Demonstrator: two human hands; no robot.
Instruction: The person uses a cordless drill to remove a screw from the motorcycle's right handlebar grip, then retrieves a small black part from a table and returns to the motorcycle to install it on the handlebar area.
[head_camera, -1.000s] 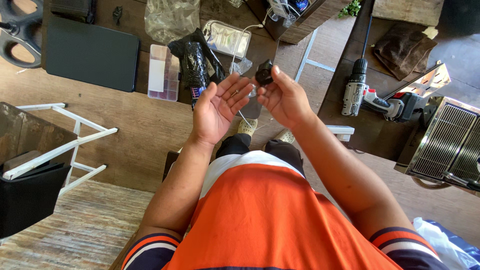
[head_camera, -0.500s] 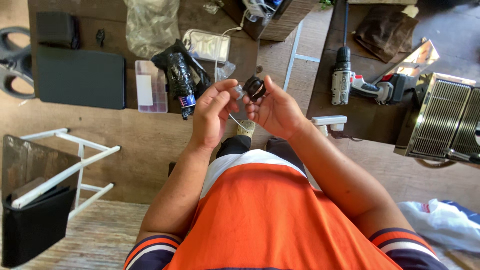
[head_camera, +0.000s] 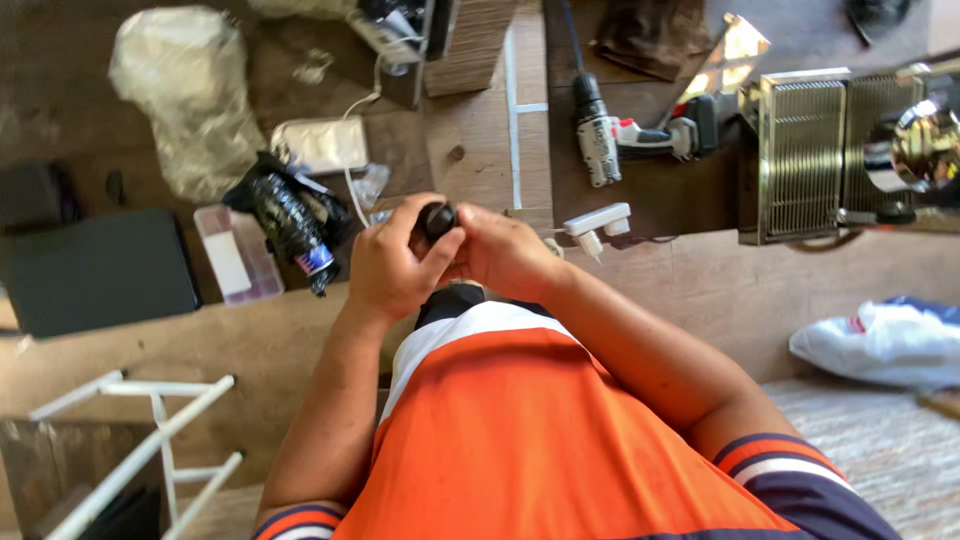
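Note:
Both hands meet in front of my chest around a small black rounded part (head_camera: 437, 219). My left hand (head_camera: 395, 265) curls its fingers and thumb over the part from the left. From the right, my right hand (head_camera: 500, 255) closes on the same part, its fingers tucked under. Most of the part is hidden between the fingers. Below the hands I see my orange and white shirt (head_camera: 540, 430).
On the floor lie a dark plastic bottle (head_camera: 290, 225), a clear small-parts box (head_camera: 235, 260), a dark flat case (head_camera: 95, 270), a clear plastic bag (head_camera: 185, 95), a cordless drill (head_camera: 600, 135), a metal grille (head_camera: 805, 155), a white frame (head_camera: 150, 440) and a white bag (head_camera: 885, 340).
The open left palm has closed onto the black part held by the right hand. Both hands have drawn together, closer to my body, and the view has shifted.

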